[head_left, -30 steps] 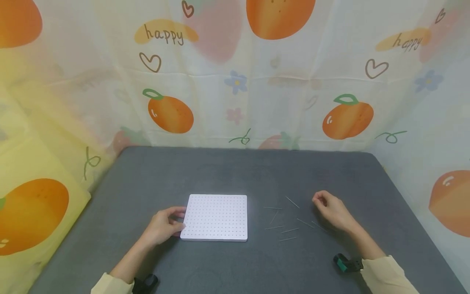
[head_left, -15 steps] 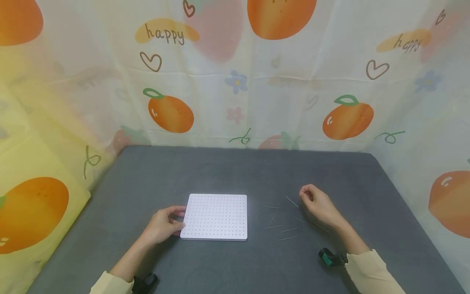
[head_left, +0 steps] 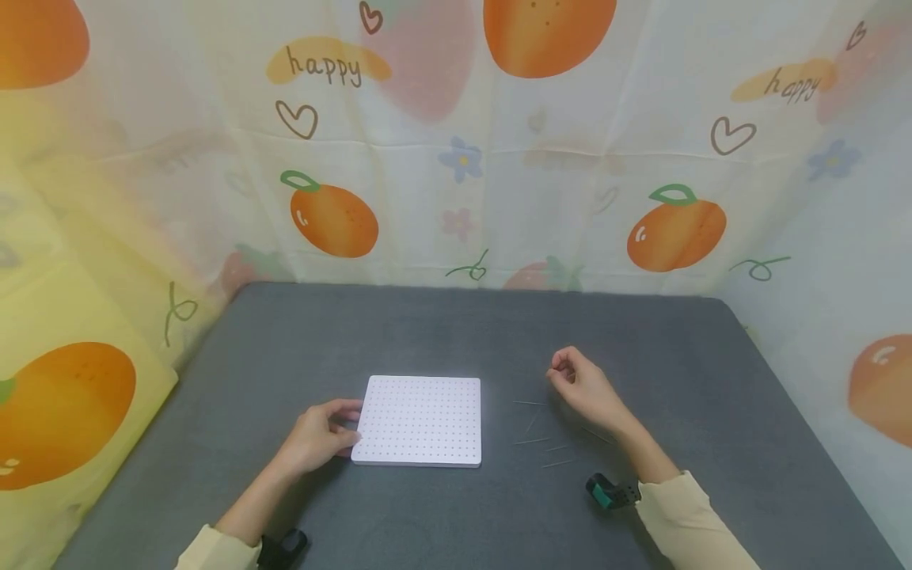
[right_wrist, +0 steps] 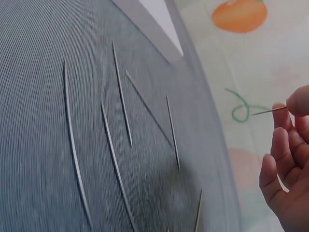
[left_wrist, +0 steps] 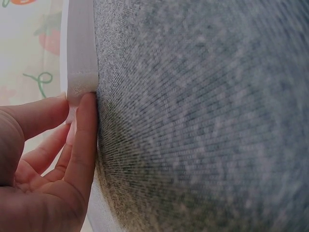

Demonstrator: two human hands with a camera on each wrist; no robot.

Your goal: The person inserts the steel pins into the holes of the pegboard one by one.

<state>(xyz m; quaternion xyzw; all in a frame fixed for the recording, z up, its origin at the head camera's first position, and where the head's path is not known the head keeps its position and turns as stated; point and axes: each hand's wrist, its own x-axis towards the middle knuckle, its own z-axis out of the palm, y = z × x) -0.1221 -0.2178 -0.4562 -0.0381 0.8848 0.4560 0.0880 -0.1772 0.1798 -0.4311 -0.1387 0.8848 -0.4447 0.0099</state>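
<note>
A white board with rows of small holes lies flat on the grey table, left of centre in the head view. At its left edge my left hand grips it; the left wrist view has the thumb on the top side and a finger at the board's side wall. My right hand is to the board's right, apart from it, above the table. Between thumb and index finger it pinches a thin needle, its pointed end sticking out in the right wrist view. The other fingers are loosely bent.
Several loose needles lie scattered on the table between the board and my right forearm, among them one long needle in the right wrist view. A patterned cloth hangs behind the table's back edge. Both wrists wear black straps.
My right hand has moved left, nearer the board, and slightly toward the back of the table. The left hand and the board have stayed in place.
</note>
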